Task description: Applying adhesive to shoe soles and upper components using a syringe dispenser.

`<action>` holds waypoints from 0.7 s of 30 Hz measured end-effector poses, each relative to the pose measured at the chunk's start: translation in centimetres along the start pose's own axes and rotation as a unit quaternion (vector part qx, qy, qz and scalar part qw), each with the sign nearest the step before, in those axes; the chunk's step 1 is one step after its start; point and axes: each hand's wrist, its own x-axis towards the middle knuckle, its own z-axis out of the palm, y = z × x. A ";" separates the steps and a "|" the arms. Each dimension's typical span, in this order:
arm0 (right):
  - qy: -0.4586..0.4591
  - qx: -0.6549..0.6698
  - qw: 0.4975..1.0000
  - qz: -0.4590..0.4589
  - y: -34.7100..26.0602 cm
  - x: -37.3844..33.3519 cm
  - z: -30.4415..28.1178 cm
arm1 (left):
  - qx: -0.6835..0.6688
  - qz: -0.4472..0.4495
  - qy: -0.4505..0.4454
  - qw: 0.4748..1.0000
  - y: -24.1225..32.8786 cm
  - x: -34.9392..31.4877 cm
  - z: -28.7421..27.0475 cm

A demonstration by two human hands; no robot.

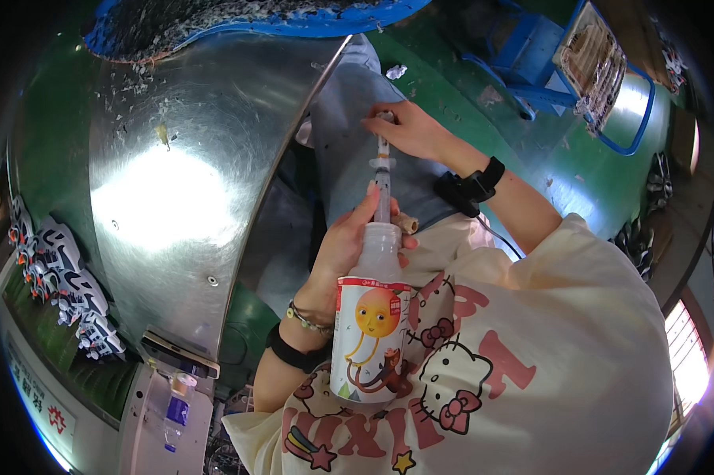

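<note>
Syringe in bottle mouth, both hands on.
Left hand [342, 252] grips bottle [370, 332] neck against the chest, upright to steady it; right hand [410, 131] pinches the plunger atop syringe [382, 180], in line above. Steel sheet [183, 182] beyond.

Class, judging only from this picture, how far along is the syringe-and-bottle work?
Done: the syringe tip already sits in the bottle mouth. In hand: the left hand grips the bottle neck, the right hand holds the plunger top. Left: the plunger looks drawn out; fill level unreadable.
</note>
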 end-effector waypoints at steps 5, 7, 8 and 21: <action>-0.013 0.029 0.999 -0.008 0.0 0.2 0.0 | -0.001 0.000 -0.010 1.000 0.2 0.1 -0.3; -0.007 0.036 0.999 -0.002 0.9 0.5 -0.4 | -0.006 -0.006 -0.022 1.000 0.1 -0.1 -0.3; 0.000 0.044 0.999 0.004 1.2 0.7 -0.6 | -0.009 -0.013 -0.034 0.999 0.1 -0.2 -0.3; -0.039 0.074 0.996 0.010 2.8 1.2 -0.3 | -0.028 -0.037 -0.054 0.997 -0.4 -0.3 -1.1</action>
